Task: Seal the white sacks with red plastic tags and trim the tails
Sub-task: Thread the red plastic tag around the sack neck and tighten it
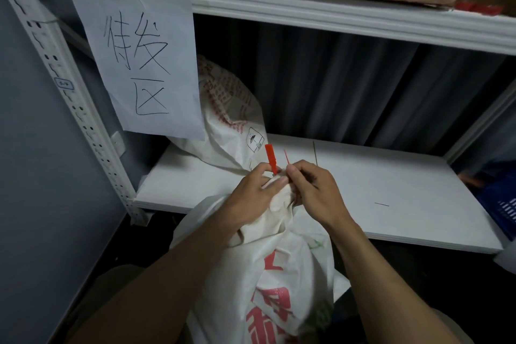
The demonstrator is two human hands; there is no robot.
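I note a white shelf point(391, 190) with a printed white sack point(229, 109) lying at its back left. In front of the shelf stands a second white sack point(279, 274), its neck bunched. My left hand point(257, 190) grips that neck. My right hand point(312, 187) pinches the thin tail point(286, 158) of the red tag point(271, 158), which stands upright at the neck.

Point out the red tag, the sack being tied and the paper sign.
red tag point(270, 158), head view, its flat upright end.
white sack point(296, 257), head view, body below the gathered neck.
paper sign point(173, 4), head view, blank patch near its top.
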